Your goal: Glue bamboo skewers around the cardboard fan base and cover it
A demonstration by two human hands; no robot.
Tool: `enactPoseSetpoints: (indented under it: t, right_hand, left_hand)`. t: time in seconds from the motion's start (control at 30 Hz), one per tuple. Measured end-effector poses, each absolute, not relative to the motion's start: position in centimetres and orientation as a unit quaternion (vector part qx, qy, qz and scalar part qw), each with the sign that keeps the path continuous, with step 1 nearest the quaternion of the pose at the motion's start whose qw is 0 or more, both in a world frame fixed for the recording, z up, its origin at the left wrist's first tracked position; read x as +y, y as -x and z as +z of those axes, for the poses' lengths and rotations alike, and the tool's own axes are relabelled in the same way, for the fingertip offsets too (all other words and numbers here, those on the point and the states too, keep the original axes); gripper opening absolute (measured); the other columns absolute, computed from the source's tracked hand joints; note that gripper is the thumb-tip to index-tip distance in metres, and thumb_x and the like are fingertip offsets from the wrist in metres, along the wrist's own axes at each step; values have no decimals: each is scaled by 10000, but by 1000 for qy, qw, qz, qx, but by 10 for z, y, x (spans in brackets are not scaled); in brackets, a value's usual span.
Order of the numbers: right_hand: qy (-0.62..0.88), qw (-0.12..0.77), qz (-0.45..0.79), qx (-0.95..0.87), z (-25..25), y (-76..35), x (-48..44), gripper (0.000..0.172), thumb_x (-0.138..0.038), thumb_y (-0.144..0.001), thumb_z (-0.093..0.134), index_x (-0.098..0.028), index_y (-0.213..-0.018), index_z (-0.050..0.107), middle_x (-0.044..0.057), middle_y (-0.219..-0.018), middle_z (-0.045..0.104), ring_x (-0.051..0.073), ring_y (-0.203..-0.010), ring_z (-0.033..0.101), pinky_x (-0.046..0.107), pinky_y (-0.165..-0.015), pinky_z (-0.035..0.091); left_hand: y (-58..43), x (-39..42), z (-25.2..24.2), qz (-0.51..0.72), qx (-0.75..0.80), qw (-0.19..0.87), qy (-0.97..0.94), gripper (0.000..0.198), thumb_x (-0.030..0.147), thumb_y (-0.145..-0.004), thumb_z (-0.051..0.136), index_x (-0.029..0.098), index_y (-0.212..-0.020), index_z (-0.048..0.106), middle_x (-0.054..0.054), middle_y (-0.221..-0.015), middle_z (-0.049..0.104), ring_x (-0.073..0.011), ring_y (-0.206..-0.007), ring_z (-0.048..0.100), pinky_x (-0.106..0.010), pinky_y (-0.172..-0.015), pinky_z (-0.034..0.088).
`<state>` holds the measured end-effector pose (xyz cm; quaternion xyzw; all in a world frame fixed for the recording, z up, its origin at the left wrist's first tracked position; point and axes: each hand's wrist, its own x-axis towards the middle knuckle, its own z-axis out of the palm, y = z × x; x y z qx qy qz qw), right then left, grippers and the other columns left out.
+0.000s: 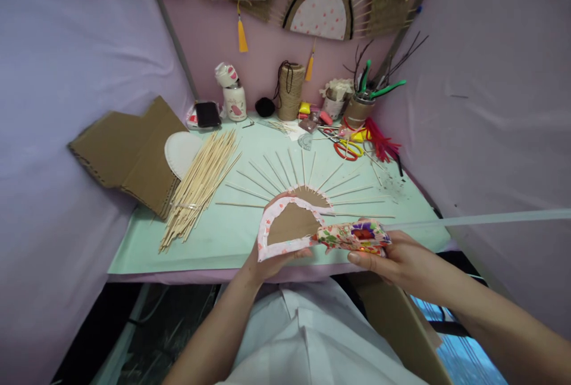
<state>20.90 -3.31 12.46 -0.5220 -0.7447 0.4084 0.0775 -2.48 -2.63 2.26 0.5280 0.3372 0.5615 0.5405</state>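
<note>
My left hand [277, 261] holds up a half-round cardboard piece [292, 224] edged with folded white-and-pink spotted fabric, its bare brown side facing me. In my right hand [395, 259] is a glue gun [352, 236] wrapped in floral material, with a small orange light showing. A long translucent glue stick [482, 218] runs out of its back to the right. The gun's nozzle is at the piece's lower right edge; I cannot tell whether it touches. Just behind lies a second cardboard half-round [307, 196], with thin wooden sticks [292, 168] fanned out around its curve.
Left on the table lie a bundle of wooden skewers [200, 188], a white round piece [182, 153] and folded cardboard [134, 153]. Scissors [348, 149], a twine spool [291, 92] and a can with green-handled pliers [359, 108] stand or lie behind. Finished fan decorations [319, 13] hang on the back wall.
</note>
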Motion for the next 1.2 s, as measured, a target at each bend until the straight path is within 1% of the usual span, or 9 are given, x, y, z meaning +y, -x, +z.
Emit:
enactPoseSetpoints:
  t: [0.13,0.2,0.3,0.43,0.63,0.8,0.9,1.0,1.2]
  right_hand:
    - [500,85,413,-756,124,-213,-32,445,-571,-908,502,-255,-1094,756,36,-1051,747,265,-1014,663,366,-977,495]
    - [501,85,413,-756,123,-214,-31,459,-572,-909,501,-257,-1135,747,34,-1113,738,272,-1045,658,370,-982,495]
    - [508,83,413,-751,123,-215,-30,450,-571,-904,511,-266,-1136,748,24,-1097,744,270,-1016,670,358,-932,519]
    - [515,91,401,-752,124,-217,-30,424,-576,-895,513,-268,-1023,776,15,-949,757,244,-866,688,313,-814,539]
    - [535,76,354,-763,122,-221,-30,430,-590,-905,474,-274,-832,756,-5,-703,693,203,-660,626,283,-661,511]
    - [538,67,348,-765,121,-223,-30,438,-595,-910,453,-273,-808,731,-8,-636,642,210,-667,624,289,-663,504]
    - [544,49,336,-767,120,-225,-30,467,-605,-912,442,-273,-720,708,-11,-584,607,215,-672,633,294,-672,504]
    - [552,49,325,-767,119,-228,-29,497,-615,-912,433,-260,-701,709,7,-747,688,221,-771,664,300,-743,512]
    - [572,85,336,-743,117,-241,-27,460,-622,-894,473,-275,-1002,756,24,-1043,726,262,-970,669,340,-869,507]
  left_hand:
    - [26,-26,25,549,360,531,-536,827,302,-611,890,323,-1351,522,-41,-1277,652,-321,-1269,546,-527,-1060,491]
    - [26,-26,24,541,357,543,-533,785,323,-614,889,332,-1322,551,-36,-1224,682,-321,-1207,592,-531,-1038,509]
    - [27,-27,21,528,361,556,-531,787,344,-622,883,331,-1332,543,-44,-1214,690,-331,-1170,617,-545,-1019,516]
    - [27,-27,20,529,370,549,-531,862,395,-632,872,346,-1395,473,-51,-1322,630,-347,-1261,552,-558,-1022,511]
    - [27,-26,26,563,384,500,-534,935,443,-591,890,319,-1408,452,-71,-1368,590,-359,-1396,397,-570,-1134,390]
    - [27,-25,26,528,414,512,-536,871,467,-615,857,323,-1386,475,-68,-1339,611,-385,-1344,453,-568,-1018,489]
    - [27,-25,23,513,422,524,-533,853,471,-623,842,326,-1383,482,-73,-1318,625,-385,-1303,497,-570,-1004,496]
    - [27,-25,19,511,427,525,-530,863,473,-630,836,321,-1397,471,-81,-1317,624,-385,-1310,492,-586,-1040,463]
    - [39,-21,10,525,442,462,-561,839,458,-665,834,342,-1404,454,-66,-1366,593,-334,-1377,432,-538,-1139,376]
